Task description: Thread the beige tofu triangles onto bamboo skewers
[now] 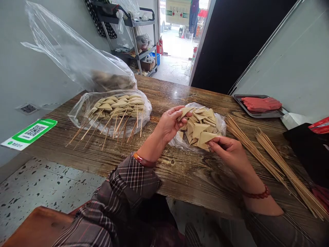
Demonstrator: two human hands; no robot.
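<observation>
Over a plastic bag in the middle of the table, my left hand [171, 125] is closed on a folded tofu sheet [185, 112], a beige wedge held between thumb and fingers. My right hand [227, 147] pinches the corner of another folded tofu sheet [205, 137] on the near side of the same bag. A loose pile of folded tofu sheets [203, 118] lies on the clear bag [220, 121] between my hands. To the left, tofu sheets threaded on skewers [117, 104] rest in a second plastic bag [147, 108], their bare stick ends pointing toward me.
Two bundles of bamboo skewers [253, 152] lie on the wooden table [177, 178] at right. Behind them is a black tray [240, 101] of red slabs [262, 103]. A QR-code card [32, 133] sits at the left edge. A shelf cart [136, 24] stands near the doorway.
</observation>
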